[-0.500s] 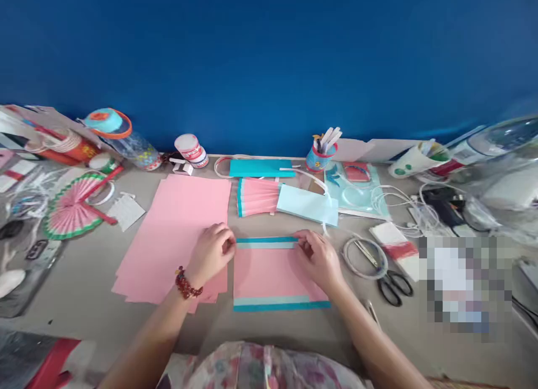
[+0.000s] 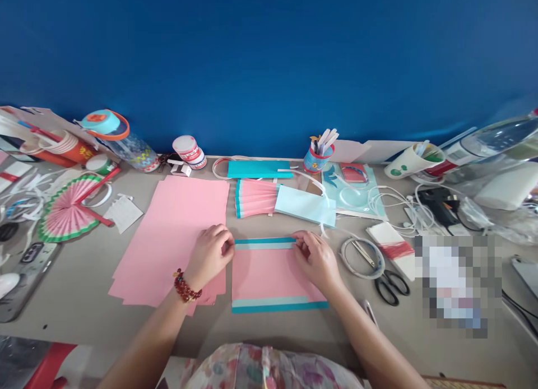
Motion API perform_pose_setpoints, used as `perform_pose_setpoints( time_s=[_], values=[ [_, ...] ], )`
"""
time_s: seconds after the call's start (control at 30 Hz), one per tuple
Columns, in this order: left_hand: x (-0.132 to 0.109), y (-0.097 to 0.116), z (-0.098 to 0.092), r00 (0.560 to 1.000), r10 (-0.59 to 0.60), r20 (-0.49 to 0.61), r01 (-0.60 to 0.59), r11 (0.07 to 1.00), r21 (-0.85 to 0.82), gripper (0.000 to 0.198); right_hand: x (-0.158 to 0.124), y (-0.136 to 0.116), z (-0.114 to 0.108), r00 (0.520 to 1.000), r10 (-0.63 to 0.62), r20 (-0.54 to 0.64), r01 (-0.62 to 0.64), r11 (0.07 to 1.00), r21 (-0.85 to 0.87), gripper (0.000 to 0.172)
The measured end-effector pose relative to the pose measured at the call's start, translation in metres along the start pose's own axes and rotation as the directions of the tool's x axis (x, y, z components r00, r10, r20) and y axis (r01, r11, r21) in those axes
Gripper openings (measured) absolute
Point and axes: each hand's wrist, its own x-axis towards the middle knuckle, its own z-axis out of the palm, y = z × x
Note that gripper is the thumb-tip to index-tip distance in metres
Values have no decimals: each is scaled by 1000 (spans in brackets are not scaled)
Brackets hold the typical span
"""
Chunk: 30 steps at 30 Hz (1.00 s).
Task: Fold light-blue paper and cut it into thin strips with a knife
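Note:
A pink paper sheet with teal and pale blue bands (image 2: 269,274) along its far and near edges lies flat on the table in front of me. My left hand (image 2: 209,253), with a red bead bracelet at the wrist, pinches the sheet's far left corner. My right hand (image 2: 316,257) pinches the far right corner. Both hands have their fingers closed on the far banded edge. Left of the sheet lies a stack of plain pink paper (image 2: 176,232), partly under my left hand.
Behind the sheet lie a pleated pink fan piece (image 2: 256,197), a pale blue paper (image 2: 306,205) and a teal sheet (image 2: 258,168). Scissors (image 2: 389,282) and a tape ring (image 2: 361,257) sit right. A pen cup (image 2: 316,156), glue jar (image 2: 190,151) and round paper fan (image 2: 69,209) stand around.
The view shifted slightly; both hands stay pinched on the far edge of the banded sheet, with hardly any movement.

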Motion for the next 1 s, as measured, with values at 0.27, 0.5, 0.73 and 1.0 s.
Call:
perform_pose_setpoints(
  time_s=[0.27, 0.5, 0.73, 1.0],
  values=[
    [1, -1, 0, 1000, 3, 2, -3, 1000, 0, 12, -1, 0, 2, 1000, -21, 8, 21, 999, -43, 19],
    [1, 0, 0, 1000, 0, 2, 0, 1000, 3, 12, -1, 2, 4, 1000, -20, 7, 21, 998, -53, 20],
    [1, -2, 0, 1000, 3, 2, -3, 1000, 4, 12, -1, 1, 5, 1000, -28, -7, 28, 998, -58, 20],
    [1, -1, 0, 1000, 6, 4, -6, 1000, 4, 11, -1, 0, 5, 999, -35, -12, 34, 998, -57, 21]
  ],
)
